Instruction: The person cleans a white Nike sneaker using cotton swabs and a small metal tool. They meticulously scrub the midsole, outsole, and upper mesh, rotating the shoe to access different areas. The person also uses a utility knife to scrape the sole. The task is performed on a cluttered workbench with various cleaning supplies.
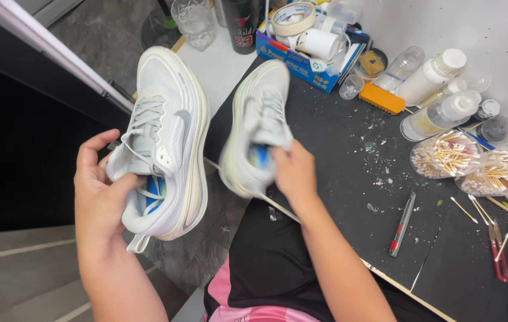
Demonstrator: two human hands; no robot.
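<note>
My left hand (100, 192) grips a white running shoe (167, 137) at its heel collar, thumb inside the opening over a blue insole. The shoe is held up with its toe pointing away and its thick pale sole to the right. My right hand (292, 170) holds a second white running shoe (258, 116) the same way, fingers tucked into its opening. This shoe hangs over the near-left edge of a black worktable (349, 179). The two shoes are side by side and apart.
On the table lie a red-and-grey utility knife (402, 223), red scissors (498, 253) and loose cotton swabs. Two clear tubs of swabs (471, 160), white bottles (439, 95), an orange brush (382, 98) and a blue box with tape rolls (304, 42) line the back. Grey tiled floor lies below left.
</note>
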